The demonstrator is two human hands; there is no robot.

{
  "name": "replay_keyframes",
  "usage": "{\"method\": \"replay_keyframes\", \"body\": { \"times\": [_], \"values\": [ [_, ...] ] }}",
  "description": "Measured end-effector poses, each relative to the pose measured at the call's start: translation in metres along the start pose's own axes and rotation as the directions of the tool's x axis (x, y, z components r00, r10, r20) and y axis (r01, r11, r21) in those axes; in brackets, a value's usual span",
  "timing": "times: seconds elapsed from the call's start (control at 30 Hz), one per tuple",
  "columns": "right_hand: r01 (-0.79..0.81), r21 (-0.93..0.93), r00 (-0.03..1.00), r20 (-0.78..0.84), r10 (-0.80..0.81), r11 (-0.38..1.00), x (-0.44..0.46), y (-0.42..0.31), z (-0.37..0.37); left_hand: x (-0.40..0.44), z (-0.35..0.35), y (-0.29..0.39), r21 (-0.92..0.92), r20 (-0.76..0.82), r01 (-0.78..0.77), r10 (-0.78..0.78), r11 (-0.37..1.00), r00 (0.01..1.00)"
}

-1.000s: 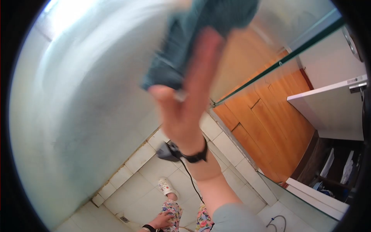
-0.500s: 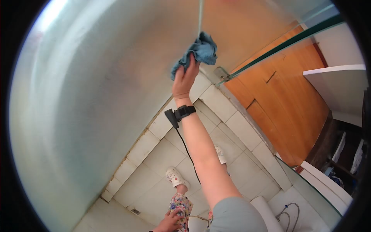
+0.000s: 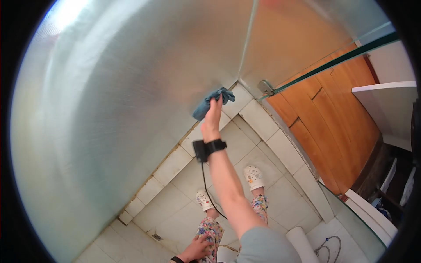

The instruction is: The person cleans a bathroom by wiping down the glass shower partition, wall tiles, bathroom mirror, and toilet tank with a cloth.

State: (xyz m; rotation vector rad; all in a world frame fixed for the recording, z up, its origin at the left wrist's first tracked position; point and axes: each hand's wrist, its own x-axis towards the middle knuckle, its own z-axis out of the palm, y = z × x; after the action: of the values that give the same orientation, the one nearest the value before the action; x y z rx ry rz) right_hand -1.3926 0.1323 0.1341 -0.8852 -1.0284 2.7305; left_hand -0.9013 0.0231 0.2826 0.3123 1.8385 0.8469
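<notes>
A blue cloth (image 3: 205, 108) is bunched in my right hand (image 3: 213, 117), which presses it to the bottom of the frosted glass panel (image 3: 131, 101), just above the tiled ledge (image 3: 173, 163). My fingers are partly hidden by the cloth. A black strap with a small box (image 3: 206, 150) sits on my right wrist, and a thin black cable (image 3: 205, 179) hangs from it. Low in the view, my left hand (image 3: 197, 249) lies on the knee of my floral trousers (image 3: 210, 230), fingers spread and holding nothing.
A metal hinge (image 3: 265, 87) joins the glass near the corner. Beyond the glass edge stand a wooden door (image 3: 333, 118) and dark shelves (image 3: 390, 188). My white clogs (image 3: 253, 177) rest on the tiled floor (image 3: 175, 210), with a drain (image 3: 156, 237) and a grey hose (image 3: 335, 241) nearby.
My right hand has moved the cloth down the glass, from near the vertical seam to just above the ledge. The view has shifted slightly. My left hand stays on my knee.
</notes>
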Motion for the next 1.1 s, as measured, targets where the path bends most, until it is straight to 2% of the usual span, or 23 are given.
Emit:
{"method": "replay_keyframes", "body": {
  "times": [0.03, 0.1, 0.13, 0.17, 0.2, 0.23, 0.27, 0.3, 0.33, 0.43, 0.47, 0.5, 0.6, 0.63, 0.67, 0.7, 0.77, 0.83, 0.87, 0.93, 1.0, 1.07, 1.1],
  "values": [
    [0.06, -0.036, 0.998, 0.026, -0.059, 0.998, -0.026, -0.021, 0.023, -0.001, -0.001, -0.001, -0.018, 0.008, 0.009, -0.009, 1.0, 1.0],
    [0.333, -0.293, 0.942, 0.131, -0.307, 0.896, -0.075, -0.056, 0.069, -0.001, 0.0, -0.004, -0.029, 0.017, 0.02, -0.02, 0.999, 1.0],
    [0.47, -0.445, 0.883, 0.24, -0.404, 0.762, -0.106, -0.086, 0.097, -0.002, 0.003, -0.008, -0.022, 0.049, 0.035, -0.034, 0.999, 0.998],
    [0.637, -0.536, 0.765, 0.348, -0.542, 0.555, -0.132, -0.098, 0.12, -0.001, 0.008, -0.012, -0.016, 0.082, 0.047, -0.046, 0.999, 0.996],
    [0.756, -0.463, 0.647, 0.419, -0.636, 0.463, -0.156, -0.117, 0.148, 0.003, 0.018, -0.024, -0.008, 0.087, 0.045, -0.044, 0.999, 0.995],
    [0.805, -0.461, 0.584, 0.504, -0.636, 0.374, -0.185, -0.139, 0.173, 0.005, 0.034, -0.039, -0.096, 0.091, 0.031, -0.023, 0.995, 0.996],
    [0.808, -0.477, 0.58, 0.534, -0.615, 0.347, -0.213, -0.157, 0.196, 0.004, 0.042, -0.044, -0.184, 0.091, 0.021, -0.004, 0.983, 0.996],
    [0.872, -0.373, 0.481, 0.526, -0.701, 0.317, -0.237, -0.156, 0.218, 0.001, 0.041, -0.041, -0.18, 0.071, 0.018, -0.005, 0.984, 0.997],
    [0.898, -0.324, 0.431, 0.514, -0.741, 0.298, -0.243, -0.154, 0.225, -0.003, 0.031, -0.029, -0.231, 0.098, 0.094, -0.073, 0.968, 0.993],
    [0.967, -0.168, 0.249, 0.493, -0.834, 0.189, -0.238, -0.145, 0.223, -0.004, 0.034, -0.027, -0.233, 0.158, 0.101, -0.064, 0.967, 0.985],
    [0.978, -0.128, 0.207, 0.5, -0.841, 0.165, -0.231, -0.14, 0.216, -0.005, 0.023, -0.014, -0.125, 0.137, 0.068, -0.05, 0.99, 0.989],
    [0.977, -0.118, 0.214, 0.532, -0.819, 0.179, -0.214, -0.128, 0.194, -0.005, 0.012, -0.002, -0.014, 0.117, 0.037, -0.035, 0.999, 0.993],
    [0.895, -0.288, 0.445, 0.608, -0.657, 0.34, -0.151, -0.062, 0.119, -0.008, 0.008, 0.012, 0.013, 0.04, 0.075, -0.076, 0.997, 0.996],
    [0.862, -0.425, 0.501, 0.641, -0.581, 0.275, -0.126, -0.026, 0.084, -0.008, 0.011, 0.013, 0.055, 0.051, 0.088, -0.091, 0.995, 0.995],
    [0.837, -0.523, 0.463, 0.515, -0.721, 0.164, -0.102, 0.014, 0.056, -0.01, 0.013, 0.015, 0.043, 0.054, 0.097, -0.099, 0.994, 0.994],
    [0.737, -0.578, 0.632, 0.407, -0.66, 0.35, -0.085, 0.03, 0.034, -0.01, 0.012, 0.015, 0.029, 0.049, 0.104, -0.106, 0.994, 0.993],
    [0.566, -0.638, 0.801, 0.277, -0.531, 0.521, -0.042, 0.085, -0.021, -0.011, 0.019, 0.012, 0.009, 0.039, 0.125, -0.125, 0.992, 0.991],
    [0.389, -0.615, 0.912, 0.151, -0.381, 0.686, -0.005, 0.13, -0.063, -0.009, 0.027, 0.01, -0.458, -0.081, 0.164, -0.225, 0.874, 0.971],
    [0.285, -0.586, 0.954, 0.093, -0.286, 0.759, 0.007, 0.146, -0.079, -0.01, 0.021, 0.013, -0.461, -0.086, 0.17, -0.235, 0.871, 0.968],
    [0.276, -0.528, 0.959, 0.103, -0.263, 0.803, 0.016, 0.158, -0.095, -0.012, 0.001, 0.022, -0.24, -0.153, 0.079, -0.118, 0.968, 0.981],
    [0.269, -0.473, 0.963, 0.12, -0.241, 0.839, 0.009, 0.159, -0.088, -0.015, 0.007, 0.022, -0.274, -0.181, 0.095, -0.148, 0.957, 0.972],
    [0.028, -0.214, 0.999, -0.028, -0.035, 0.977, 0.002, 0.149, -0.075, -0.017, 0.01, 0.02, -0.301, -0.209, 0.091, -0.159, 0.949, 0.965],
    [-0.005, -0.117, 1.0, -0.027, 0.002, 0.993, -0.009, 0.135, -0.06, -0.016, 0.008, 0.015, -0.144, -0.105, 0.079, -0.094, 0.986, 0.99]
  ]
}}
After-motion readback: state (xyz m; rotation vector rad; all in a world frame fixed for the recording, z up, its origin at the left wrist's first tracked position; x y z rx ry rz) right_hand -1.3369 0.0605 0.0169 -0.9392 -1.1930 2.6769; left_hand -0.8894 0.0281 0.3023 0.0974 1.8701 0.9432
